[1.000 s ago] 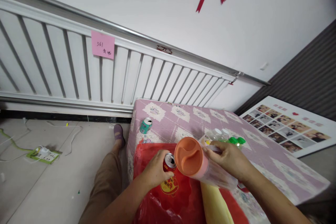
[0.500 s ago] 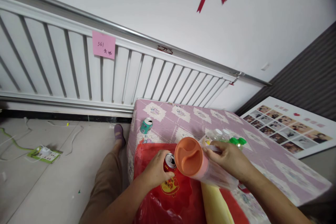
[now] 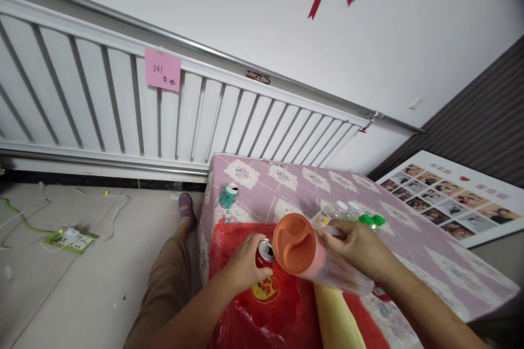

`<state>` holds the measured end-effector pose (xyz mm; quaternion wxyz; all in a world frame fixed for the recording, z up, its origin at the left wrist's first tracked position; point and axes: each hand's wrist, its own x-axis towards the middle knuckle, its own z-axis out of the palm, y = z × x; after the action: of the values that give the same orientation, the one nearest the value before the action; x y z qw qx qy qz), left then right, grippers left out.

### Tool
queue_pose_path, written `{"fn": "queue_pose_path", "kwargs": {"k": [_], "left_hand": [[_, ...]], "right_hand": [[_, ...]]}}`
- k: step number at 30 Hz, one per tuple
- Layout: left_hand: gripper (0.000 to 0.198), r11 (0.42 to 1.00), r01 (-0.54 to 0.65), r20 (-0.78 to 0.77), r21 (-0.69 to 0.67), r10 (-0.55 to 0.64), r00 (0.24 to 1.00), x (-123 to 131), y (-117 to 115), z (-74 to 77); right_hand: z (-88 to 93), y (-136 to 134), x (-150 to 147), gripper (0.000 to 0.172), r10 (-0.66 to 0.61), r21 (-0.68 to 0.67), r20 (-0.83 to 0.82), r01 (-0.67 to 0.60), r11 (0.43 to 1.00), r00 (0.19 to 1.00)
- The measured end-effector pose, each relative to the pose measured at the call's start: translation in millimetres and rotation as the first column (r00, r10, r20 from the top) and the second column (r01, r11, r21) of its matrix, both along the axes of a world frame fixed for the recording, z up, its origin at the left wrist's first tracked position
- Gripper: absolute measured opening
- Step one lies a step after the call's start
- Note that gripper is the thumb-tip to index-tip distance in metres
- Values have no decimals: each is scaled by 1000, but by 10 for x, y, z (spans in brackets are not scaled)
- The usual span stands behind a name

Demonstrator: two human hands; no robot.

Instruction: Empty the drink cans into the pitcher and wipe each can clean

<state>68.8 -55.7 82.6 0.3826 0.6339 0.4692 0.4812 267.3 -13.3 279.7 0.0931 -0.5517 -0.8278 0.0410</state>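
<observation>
My left hand (image 3: pixel 243 267) is wrapped round a red drink can (image 3: pixel 265 255) whose silver top points up, just above a red plastic bag (image 3: pixel 262 311) on the table. My right hand (image 3: pixel 360 251) grips a clear plastic jar with an orange lid (image 3: pixel 295 244); the jar lies tilted with its lid facing me, right beside the can. A yellow roll (image 3: pixel 335 316) sticks out below the jar.
The table wears a pink patterned cloth (image 3: pixel 303 185). A teal can (image 3: pixel 227 195) stands near its far left corner. Bottles with white and green caps (image 3: pixel 356 215) lie behind my right hand. White slatted radiator cover (image 3: pixel 102 103), photo board (image 3: pixel 454 202), power strip (image 3: pixel 67 240) on the floor.
</observation>
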Motion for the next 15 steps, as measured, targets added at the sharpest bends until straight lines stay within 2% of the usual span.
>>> {"fn": "queue_pose_path", "kwargs": {"k": [15], "left_hand": [[62,1000,0,-9,-2,0,1000,-7,6,-8]], "right_hand": [[36,-34,-58,29,7,2,-72,-7,1000,997]]}}
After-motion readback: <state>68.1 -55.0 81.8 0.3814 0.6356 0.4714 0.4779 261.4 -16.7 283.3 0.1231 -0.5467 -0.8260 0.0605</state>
